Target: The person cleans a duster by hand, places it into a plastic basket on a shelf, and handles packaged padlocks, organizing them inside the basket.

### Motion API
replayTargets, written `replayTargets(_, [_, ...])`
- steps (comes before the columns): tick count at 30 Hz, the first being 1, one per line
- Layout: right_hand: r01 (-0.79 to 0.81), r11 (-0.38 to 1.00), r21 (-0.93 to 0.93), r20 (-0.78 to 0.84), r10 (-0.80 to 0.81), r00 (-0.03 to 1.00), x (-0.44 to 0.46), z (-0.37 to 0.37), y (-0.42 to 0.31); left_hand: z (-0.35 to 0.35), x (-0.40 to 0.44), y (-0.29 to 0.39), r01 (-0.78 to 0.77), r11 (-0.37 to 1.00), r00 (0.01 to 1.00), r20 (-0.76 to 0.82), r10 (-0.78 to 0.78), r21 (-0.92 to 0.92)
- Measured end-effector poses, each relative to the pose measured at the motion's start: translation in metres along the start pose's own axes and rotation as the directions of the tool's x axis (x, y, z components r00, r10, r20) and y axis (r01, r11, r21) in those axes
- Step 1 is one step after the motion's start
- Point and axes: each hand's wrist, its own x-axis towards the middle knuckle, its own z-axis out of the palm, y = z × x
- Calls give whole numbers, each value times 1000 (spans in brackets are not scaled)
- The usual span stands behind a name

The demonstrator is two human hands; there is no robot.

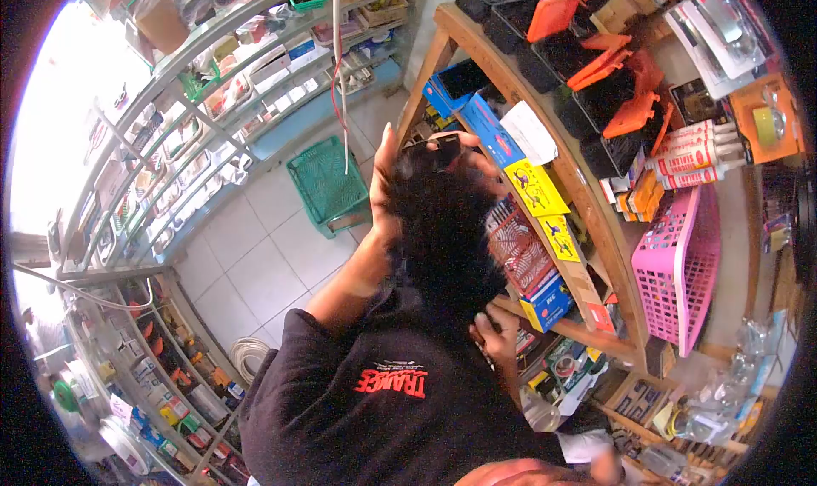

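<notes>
My left hand (385, 192), at the end of the bare arm on the left, is wrapped round the far end of a large black thing (447, 222). Its outline is dark and fuzzy, and I cannot make out its kind. The thumb points up, and the other fingers curl over the far side. My right hand (498, 333) is beside the near right edge of this black thing. Its fingers are curled, and what they hold, if anything, is too dark to name. A black shirt (374, 426) with red lettering fills the lower middle.
A wooden shelf (625, 303) on the right bears yellow boxes (536, 188), black bins (528, 48), silicone sealant tubes (698, 154) and a pink basket (681, 273). A green crate (328, 184) stands on the tiled floor (264, 256). Stocked metal racks (247, 150) line the left side.
</notes>
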Motion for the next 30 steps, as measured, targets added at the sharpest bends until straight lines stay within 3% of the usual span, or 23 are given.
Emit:
replayTargets(1, [-90,991,95,-5,91,996,0,5,-23,2,0,-3,26,999,999,25,-25,-43])
replayTargets(2, [-10,998,56,-60,13,998,1,17,-42,4,1,-2,17,997,998,58,-13,-77])
replayTargets(4, [50,997,-57,20,-49,999,1,0,-16,4,1,7,6,998,999,46,-3,-67])
replayTargets(7, [161,939,-305,-62,-188,980,-1,-20,36,-4,4,19,-15,995,994,110,26,-97])
replayTargets(12, [36,988,-149,-238,-71,969,-16,-17,14,-11,5,27,-25,991,997,75,36,-133])
replayTargets(16, [343,875,-343,-324,-453,830,-16,0,1,-1,5,31,-85,993,995,-55,81,-81])
replayTargets(18, [105,984,-140,-253,-138,958,-23,-5,-14,-2,4,33,-106,991,992,-76,99,-85])
replayTargets(21, [90,984,153,-345,-32,938,-34,-10,15,-6,3,34,-159,980,986,-66,151,-121])
replayTargets(22, [306,952,-23,-280,-300,912,-30,-14,26,-6,3,33,-155,981,987,-66,148,-120])
replayTargets(25, [273,885,-378,-122,-340,933,-23,-15,14,-9,5,28,-106,985,994,-30,102,-133])
replayTargets(27, [118,972,-204,-177,-156,972,-26,-10,-2,-9,3,27,-127,989,992,-24,125,-78])
replayTargets(29, [254,922,-293,-97,-293,951,-25,-17,13,-8,2,27,-121,986,993,-26,119,-112])
replayTargets(30, [340,901,-268,-151,-388,909,-27,-8,14,-9,3,30,-97,987,995,-17,96,-125])
